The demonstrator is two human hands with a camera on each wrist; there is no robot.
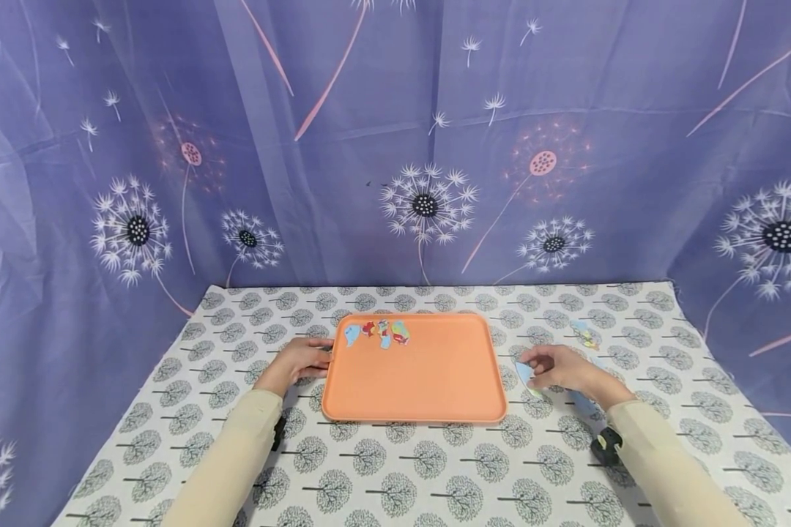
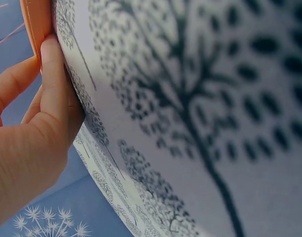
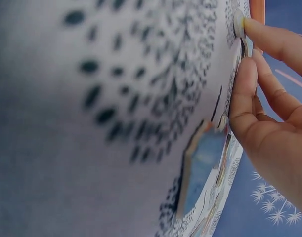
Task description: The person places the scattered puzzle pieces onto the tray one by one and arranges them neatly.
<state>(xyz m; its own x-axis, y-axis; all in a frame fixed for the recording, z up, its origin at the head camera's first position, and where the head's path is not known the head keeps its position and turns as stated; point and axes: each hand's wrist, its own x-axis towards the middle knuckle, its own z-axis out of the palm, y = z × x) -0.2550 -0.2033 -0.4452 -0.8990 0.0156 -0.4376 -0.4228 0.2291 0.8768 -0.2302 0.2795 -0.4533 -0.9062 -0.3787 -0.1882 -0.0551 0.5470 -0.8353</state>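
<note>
An orange tray (image 1: pixel 435 380) lies flat on the tree-patterned cloth. My left hand (image 1: pixel 303 359) grips its left rim, and the left wrist view shows thumb and finger at the tray's edge. On the right, my right hand (image 1: pixel 560 366) pinches a light blue flat puzzle piece (image 1: pixel 524 372) low over the cloth, just beyond the tray's right rim. Along the tray's upper left sit several puzzle pieces: a light blue one (image 1: pixel 351 334), a red one (image 1: pixel 369 329), and a green-and-red one (image 1: pixel 400 332) among them.
More loose puzzle pieces (image 1: pixel 587 335) lie on the cloth behind the right hand. A blue piece (image 3: pixel 202 163) lies under the right wrist. Purple curtains (image 1: pixel 343 219) with dandelion prints hang around the table's back and sides.
</note>
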